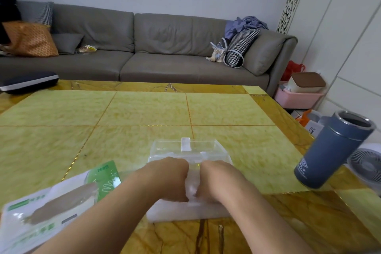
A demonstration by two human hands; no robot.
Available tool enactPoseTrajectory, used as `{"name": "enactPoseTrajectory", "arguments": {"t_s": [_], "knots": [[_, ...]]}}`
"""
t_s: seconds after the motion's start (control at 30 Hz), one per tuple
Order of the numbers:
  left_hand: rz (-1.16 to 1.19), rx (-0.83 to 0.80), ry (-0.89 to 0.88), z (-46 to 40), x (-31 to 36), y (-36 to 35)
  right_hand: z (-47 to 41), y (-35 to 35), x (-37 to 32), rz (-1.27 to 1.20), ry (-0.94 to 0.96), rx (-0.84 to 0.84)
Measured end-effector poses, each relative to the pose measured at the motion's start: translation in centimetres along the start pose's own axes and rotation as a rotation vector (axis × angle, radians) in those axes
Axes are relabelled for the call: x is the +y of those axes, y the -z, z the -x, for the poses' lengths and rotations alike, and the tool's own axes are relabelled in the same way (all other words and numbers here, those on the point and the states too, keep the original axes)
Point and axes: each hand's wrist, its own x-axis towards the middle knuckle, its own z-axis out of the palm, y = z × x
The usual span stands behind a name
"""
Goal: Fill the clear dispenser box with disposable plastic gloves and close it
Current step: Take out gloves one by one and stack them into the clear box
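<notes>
Yellow-green marbled table [144, 109], blue-grey flask [334, 150], grey sofa [144, 47], houndstooth cushion [241, 45]

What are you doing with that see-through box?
A person is stuffing thin plastic gloves into a clear dispenser box on the yellow table. Both the left hand and the right hand press down on the glove pile, curled over it. The box's lid stands open at the back. The green and white glove packet lies to the left, and a blue cup stands to the right.
</notes>
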Motion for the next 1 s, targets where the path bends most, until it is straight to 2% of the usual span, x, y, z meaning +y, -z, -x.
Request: {"name": "enactPoseTrajectory", "arguments": {"t_s": [0.2, 0.4, 0.5, 0.57, 0.63, 0.7, 0.73, 0.77, 0.8, 0.83, 0.9, 0.97, 1.0], "knots": [[-0.195, 0.005, -0.015, -0.2, 0.8, -0.4, -0.1, 1.6, -1.4, 0.079, -0.027, -0.268], [-0.206, 0.052, -0.139, 0.3, -1.2, 0.2, -1.9, 0.4, -1.4, 0.139, -0.072, -0.277], [-0.1, 0.105, -0.193, 1.4, -2.5, 0.4, -2.6, -0.3, -1.0, 0.095, -0.08, -0.167], [0.147, 0.22, -0.252, 3.3, -3.6, 0.6, -2.4, -0.7, -0.8, 0.051, -0.092, -0.075], [0.345, 0.457, -0.222, 5.7, -5.3, 0.9, -1.5, -0.5, -0.8, -0.006, -0.082, 0.051], [0.392, 0.73, -0.024, 8.0, -7.8, 0.6, 0.3, 0.3, -1.2, -0.025, -0.063, 0.181], [0.374, 0.782, 0.12, 9.0, -9.1, 0.4, 1.4, 0.8, -1.4, -0.005, -0.052, 0.253], [0.345, 0.747, 0.266, 10.0, -10.3, 0.2, 2.5, 1.2, -2.1, 0.028, -0.036, 0.339], [0.294, 0.64, 0.381, 10.8, -11.2, 0.0, 3.6, 1.4, -2.9, 0.061, -0.009, 0.436], [0.23, 0.505, 0.45, 11.4, -12.0, -0.3, 4.5, 1.4, -4.2, 0.09, 0.046, 0.533], [0.131, 0.291, 0.477, 11.7, -12.6, -1.1, 6.0, 0.4, -6.8, 0.056, 0.29, 0.637], [0.075, 0.171, 0.439, 11.3, -12.8, -1.9, 6.7, -1.7, -9.0, -0.006, 0.586, 0.567], [0.047, 0.124, 0.418, 10.8, -12.8, -2.2, 6.7, -2.8, -9.8, -0.011, 0.662, 0.477]]}}
